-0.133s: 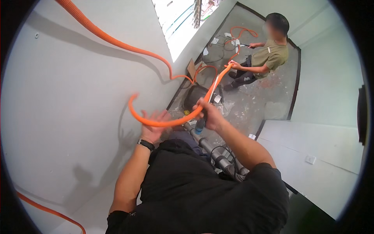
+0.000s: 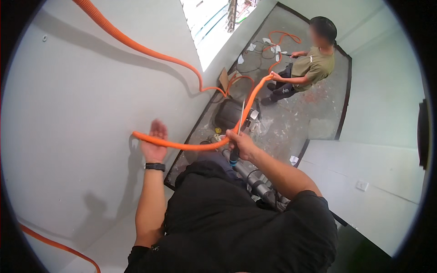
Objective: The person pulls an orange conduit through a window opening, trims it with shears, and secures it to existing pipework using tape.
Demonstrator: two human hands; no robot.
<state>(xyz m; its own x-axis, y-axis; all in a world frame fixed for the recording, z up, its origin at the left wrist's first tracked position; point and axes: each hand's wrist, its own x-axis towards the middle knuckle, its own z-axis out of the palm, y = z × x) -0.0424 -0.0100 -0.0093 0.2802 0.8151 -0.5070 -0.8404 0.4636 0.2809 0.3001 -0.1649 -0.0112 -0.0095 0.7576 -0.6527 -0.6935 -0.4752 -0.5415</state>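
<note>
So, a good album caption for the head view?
An orange hose runs from a co-worker to the right hand, also gripping a screwdriver, and across the open left hand.

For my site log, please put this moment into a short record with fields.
Left hand: open, orange hose lying across it near the free end
Right hand: closed around the hose, also holding a thin-shafted tool with a dark handle
Co-worker: olive shirt, one hand on the hose farther along
Floor: black bag
Beside right forearm: silver tubes
</note>
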